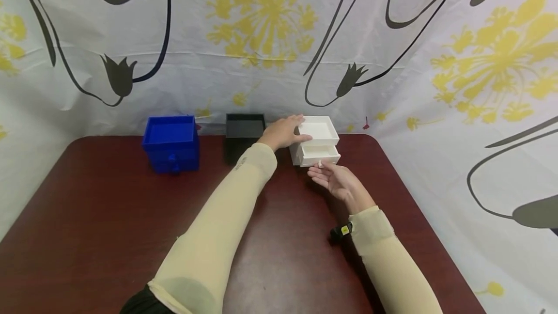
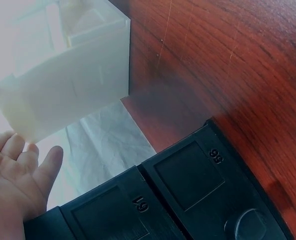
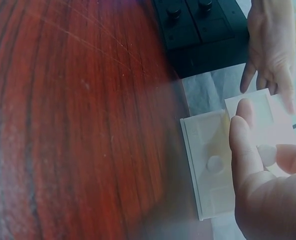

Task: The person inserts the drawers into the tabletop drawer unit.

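Note:
A small white drawer box (image 1: 319,128) with a tray-like top stands at the back right of the table. One of its drawers (image 1: 317,152) is partly pulled out. My right hand (image 1: 342,183) is at the front, and its thumb and a finger pinch the round knob (image 3: 266,155) of that drawer. Another drawer front (image 3: 207,170), with its own knob, shows beside it in the right wrist view. My left hand (image 1: 282,131) rests on the left side of the box, fingers stretched toward the back and thumb over the top rim.
A black drawer box (image 1: 245,126) stands just left of the white one, partly behind my left forearm. Farther left is a blue drawer box (image 1: 171,144). A patterned cloth (image 1: 270,33) hangs behind the dark red table (image 1: 96,227).

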`<state>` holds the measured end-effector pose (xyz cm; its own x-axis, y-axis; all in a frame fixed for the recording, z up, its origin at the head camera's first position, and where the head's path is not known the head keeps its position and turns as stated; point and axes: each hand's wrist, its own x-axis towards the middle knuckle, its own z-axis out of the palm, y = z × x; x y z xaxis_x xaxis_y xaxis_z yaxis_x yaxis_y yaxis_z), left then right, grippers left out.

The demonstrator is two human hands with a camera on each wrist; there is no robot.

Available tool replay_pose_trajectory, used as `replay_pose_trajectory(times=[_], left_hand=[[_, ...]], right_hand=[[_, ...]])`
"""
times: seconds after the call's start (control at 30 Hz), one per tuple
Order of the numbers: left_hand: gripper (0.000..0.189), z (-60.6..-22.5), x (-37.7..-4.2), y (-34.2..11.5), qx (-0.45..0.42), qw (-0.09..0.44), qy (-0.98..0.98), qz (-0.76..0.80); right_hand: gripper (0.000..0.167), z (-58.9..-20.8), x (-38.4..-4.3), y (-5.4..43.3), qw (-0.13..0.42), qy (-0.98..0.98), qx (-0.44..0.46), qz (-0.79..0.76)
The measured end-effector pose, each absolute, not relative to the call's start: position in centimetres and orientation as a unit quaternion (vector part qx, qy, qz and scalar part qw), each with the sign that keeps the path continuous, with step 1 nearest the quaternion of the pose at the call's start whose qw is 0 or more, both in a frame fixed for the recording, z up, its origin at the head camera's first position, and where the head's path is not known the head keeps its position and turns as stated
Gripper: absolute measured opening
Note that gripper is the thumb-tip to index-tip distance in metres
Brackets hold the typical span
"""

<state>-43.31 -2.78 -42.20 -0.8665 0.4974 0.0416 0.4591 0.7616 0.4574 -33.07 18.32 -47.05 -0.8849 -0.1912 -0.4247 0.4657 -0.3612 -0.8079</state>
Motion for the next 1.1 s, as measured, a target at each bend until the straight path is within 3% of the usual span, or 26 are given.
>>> replay_pose_trajectory(times=[1.1], left_hand=[[0.084, -42.4, -43.4, -2.9, 0.244, 0.047, 0.944, 0.216]], right_hand=[[0.018, -47.0, -34.4, 17.9, 0.213, 0.519, 0.146, -0.815]])
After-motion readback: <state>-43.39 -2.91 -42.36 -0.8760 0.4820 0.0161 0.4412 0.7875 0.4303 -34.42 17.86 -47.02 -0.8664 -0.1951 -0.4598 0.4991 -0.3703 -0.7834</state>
